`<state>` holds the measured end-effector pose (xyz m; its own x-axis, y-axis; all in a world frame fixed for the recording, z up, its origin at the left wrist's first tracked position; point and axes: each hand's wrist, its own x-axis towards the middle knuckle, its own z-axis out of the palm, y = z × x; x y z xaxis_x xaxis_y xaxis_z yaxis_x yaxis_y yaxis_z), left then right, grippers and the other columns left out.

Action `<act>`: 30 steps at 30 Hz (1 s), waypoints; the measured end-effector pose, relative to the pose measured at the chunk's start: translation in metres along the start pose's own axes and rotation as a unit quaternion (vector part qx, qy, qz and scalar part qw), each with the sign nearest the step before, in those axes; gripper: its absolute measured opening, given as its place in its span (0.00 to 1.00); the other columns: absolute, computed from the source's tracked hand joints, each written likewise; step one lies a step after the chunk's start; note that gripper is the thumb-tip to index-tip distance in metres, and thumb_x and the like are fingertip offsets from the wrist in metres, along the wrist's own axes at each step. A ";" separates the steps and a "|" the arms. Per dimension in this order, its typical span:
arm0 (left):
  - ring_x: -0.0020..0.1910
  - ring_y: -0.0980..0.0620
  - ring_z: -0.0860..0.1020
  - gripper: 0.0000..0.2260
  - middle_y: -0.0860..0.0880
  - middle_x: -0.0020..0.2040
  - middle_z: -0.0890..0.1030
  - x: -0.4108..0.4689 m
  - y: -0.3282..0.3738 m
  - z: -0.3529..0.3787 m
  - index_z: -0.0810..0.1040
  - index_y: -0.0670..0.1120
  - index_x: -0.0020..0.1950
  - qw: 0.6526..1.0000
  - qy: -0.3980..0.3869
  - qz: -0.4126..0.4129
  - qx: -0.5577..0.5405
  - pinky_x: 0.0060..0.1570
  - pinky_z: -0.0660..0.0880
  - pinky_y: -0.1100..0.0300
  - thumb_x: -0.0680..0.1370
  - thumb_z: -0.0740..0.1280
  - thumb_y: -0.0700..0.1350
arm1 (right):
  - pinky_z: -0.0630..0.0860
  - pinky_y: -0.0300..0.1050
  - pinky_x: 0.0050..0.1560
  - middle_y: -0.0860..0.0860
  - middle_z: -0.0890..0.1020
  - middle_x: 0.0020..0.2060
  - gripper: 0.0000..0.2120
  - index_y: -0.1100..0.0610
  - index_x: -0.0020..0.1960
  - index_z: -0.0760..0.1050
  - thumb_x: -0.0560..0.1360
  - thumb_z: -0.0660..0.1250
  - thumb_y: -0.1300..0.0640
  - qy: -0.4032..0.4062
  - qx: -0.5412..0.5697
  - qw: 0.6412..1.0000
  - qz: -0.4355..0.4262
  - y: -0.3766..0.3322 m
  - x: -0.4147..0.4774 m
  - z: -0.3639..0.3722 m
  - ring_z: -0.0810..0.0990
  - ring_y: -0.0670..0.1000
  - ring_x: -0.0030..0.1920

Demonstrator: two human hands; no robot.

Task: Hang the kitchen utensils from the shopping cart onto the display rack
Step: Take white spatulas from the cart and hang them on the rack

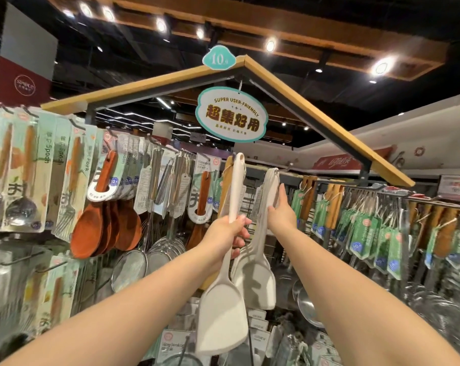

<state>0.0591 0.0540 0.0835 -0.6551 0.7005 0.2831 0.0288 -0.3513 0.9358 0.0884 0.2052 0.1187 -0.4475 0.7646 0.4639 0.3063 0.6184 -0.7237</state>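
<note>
My left hand [230,235] grips the handle of a white spatula [222,315], held upright with its blade low and its handle tip raised near the rack's top rail. To its right, several white spatulas [257,278] hang from a metal hook [285,168] on the display rack. My right hand [281,211] rests against the handles of those hanging spatulas, fingers stretched upward. The shopping cart is out of sight.
Wooden rice spoons [91,228], packaged spoons and forks [70,178], and wire strainers [133,268] hang to the left. Green-tagged wooden-handled utensils [366,228] hang at right. A teal sign [232,114] hangs under the wooden roof frame [326,114]. Steel bowls [306,302] sit below.
</note>
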 end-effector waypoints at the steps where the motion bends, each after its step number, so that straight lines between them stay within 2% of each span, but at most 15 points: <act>1: 0.24 0.58 0.67 0.09 0.50 0.32 0.72 -0.002 0.002 0.003 0.75 0.44 0.49 1.000 -0.001 -0.003 -0.007 0.21 0.65 0.69 0.81 0.58 0.45 | 0.67 0.44 0.32 0.59 0.77 0.60 0.32 0.44 0.77 0.41 0.81 0.54 0.59 -0.002 0.003 1.000 0.009 -0.002 -0.003 -0.005 0.71 0.51 0.31; 3: 0.25 0.57 0.66 0.09 0.50 0.32 0.71 -0.008 0.006 0.009 0.75 0.43 0.48 1.000 -0.005 -0.005 -0.012 0.20 0.64 0.69 0.81 0.58 0.45 | 0.65 0.43 0.26 0.59 0.78 0.60 0.33 0.48 0.78 0.40 0.81 0.55 0.59 -0.002 0.015 0.999 0.038 -0.006 -0.008 -0.018 0.69 0.50 0.28; 5: 0.26 0.57 0.66 0.09 0.50 0.32 0.72 -0.015 0.009 0.013 0.75 0.43 0.49 1.000 -0.010 -0.002 -0.001 0.21 0.65 0.69 0.82 0.58 0.45 | 0.68 0.42 0.28 0.58 0.76 0.62 0.30 0.51 0.78 0.44 0.81 0.56 0.58 0.006 0.046 0.997 0.060 -0.009 -0.016 -0.028 0.73 0.51 0.30; 6: 0.26 0.57 0.66 0.09 0.50 0.32 0.72 -0.019 0.010 0.016 0.76 0.43 0.49 1.000 -0.010 -0.001 0.006 0.21 0.65 0.69 0.82 0.58 0.45 | 0.72 0.44 0.36 0.57 0.75 0.64 0.28 0.53 0.78 0.49 0.81 0.56 0.57 0.008 0.057 0.997 0.060 -0.009 -0.021 -0.030 0.77 0.54 0.38; 7: 0.27 0.57 0.67 0.09 0.51 0.33 0.72 -0.023 0.012 0.018 0.76 0.43 0.49 1.000 -0.010 0.000 0.012 0.22 0.65 0.69 0.82 0.58 0.45 | 0.74 0.46 0.46 0.57 0.74 0.64 0.24 0.55 0.76 0.56 0.81 0.56 0.56 0.003 0.062 0.996 0.056 -0.010 -0.029 -0.033 0.79 0.55 0.48; 8: 0.27 0.57 0.67 0.10 0.51 0.33 0.73 -0.026 0.013 0.021 0.76 0.44 0.49 1.000 -0.009 0.001 0.016 0.22 0.65 0.69 0.82 0.58 0.45 | 0.72 0.47 0.52 0.56 0.76 0.62 0.21 0.57 0.72 0.64 0.80 0.56 0.54 -0.010 0.068 0.996 0.054 -0.012 -0.035 -0.036 0.77 0.56 0.53; 10: 0.26 0.57 0.67 0.10 0.50 0.33 0.73 -0.033 0.015 0.027 0.76 0.45 0.48 1.000 -0.011 0.003 0.014 0.21 0.64 0.69 0.82 0.57 0.46 | 0.71 0.47 0.53 0.55 0.80 0.52 0.16 0.60 0.61 0.74 0.79 0.56 0.54 -0.056 0.121 0.988 0.077 -0.016 -0.052 -0.043 0.77 0.53 0.49; 12: 0.26 0.57 0.67 0.10 0.50 0.32 0.73 -0.040 0.016 0.034 0.76 0.45 0.47 1.000 -0.014 -0.001 0.014 0.21 0.64 0.68 0.81 0.58 0.46 | 0.71 0.47 0.54 0.52 0.81 0.44 0.13 0.60 0.53 0.78 0.79 0.57 0.56 -0.111 0.185 0.972 0.095 -0.021 -0.071 -0.053 0.77 0.50 0.45; 14: 0.25 0.57 0.68 0.09 0.51 0.32 0.73 -0.047 0.016 0.039 0.76 0.44 0.48 1.000 -0.020 -0.005 0.019 0.21 0.65 0.67 0.81 0.59 0.46 | 0.73 0.50 0.57 0.50 0.81 0.38 0.13 0.59 0.48 0.79 0.79 0.58 0.53 -0.123 0.212 0.966 0.076 -0.025 -0.089 -0.059 0.78 0.50 0.43; 17: 0.27 0.56 0.69 0.09 0.50 0.33 0.73 -0.062 0.017 0.045 0.75 0.43 0.47 0.999 -0.020 0.000 0.027 0.23 0.67 0.66 0.81 0.60 0.47 | 0.76 0.50 0.55 0.51 0.80 0.36 0.16 0.55 0.41 0.78 0.79 0.59 0.47 -0.131 0.209 0.969 0.024 -0.030 -0.117 -0.065 0.78 0.50 0.42; 22: 0.30 0.54 0.71 0.10 0.48 0.35 0.75 -0.080 0.018 0.052 0.72 0.42 0.47 0.999 -0.024 -0.012 0.028 0.27 0.69 0.62 0.82 0.57 0.47 | 0.79 0.45 0.50 0.50 0.80 0.39 0.10 0.51 0.43 0.77 0.78 0.62 0.48 -0.172 0.210 0.962 -0.033 -0.033 -0.142 -0.078 0.78 0.48 0.40; 24: 0.29 0.54 0.71 0.10 0.48 0.34 0.74 -0.086 0.018 0.053 0.71 0.43 0.46 1.000 -0.024 -0.016 0.010 0.27 0.69 0.62 0.82 0.56 0.46 | 0.79 0.39 0.41 0.49 0.79 0.38 0.09 0.52 0.46 0.77 0.78 0.62 0.49 -0.184 0.207 0.959 -0.055 -0.032 -0.149 -0.082 0.78 0.47 0.37; 26: 0.30 0.54 0.72 0.10 0.48 0.34 0.74 -0.092 0.019 0.055 0.71 0.44 0.45 1.000 -0.024 -0.020 -0.001 0.28 0.70 0.62 0.82 0.55 0.46 | 0.74 0.33 0.31 0.49 0.77 0.36 0.09 0.54 0.45 0.76 0.79 0.62 0.51 -0.168 0.183 0.966 -0.067 -0.034 -0.156 -0.084 0.76 0.45 0.33; 28: 0.34 0.52 0.74 0.11 0.47 0.36 0.76 -0.095 0.018 0.054 0.72 0.43 0.47 0.999 -0.026 -0.027 0.018 0.31 0.71 0.61 0.82 0.55 0.46 | 0.75 0.36 0.30 0.50 0.76 0.35 0.11 0.57 0.45 0.75 0.79 0.61 0.52 -0.132 0.130 0.979 -0.083 -0.037 -0.160 -0.082 0.75 0.46 0.32; 30: 0.39 0.50 0.77 0.12 0.46 0.39 0.78 -0.094 0.018 0.052 0.74 0.43 0.51 0.998 -0.035 -0.031 0.047 0.33 0.73 0.60 0.81 0.54 0.48 | 0.79 0.46 0.36 0.52 0.77 0.35 0.13 0.60 0.45 0.75 0.79 0.60 0.51 -0.101 0.075 0.987 -0.099 -0.041 -0.161 -0.081 0.76 0.50 0.34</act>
<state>0.1610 0.0142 0.0842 -0.6032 0.7622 0.2351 0.0633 -0.2482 0.9667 0.2155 0.0716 0.1151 -0.6489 0.5706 0.5033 0.0755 0.7065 -0.7037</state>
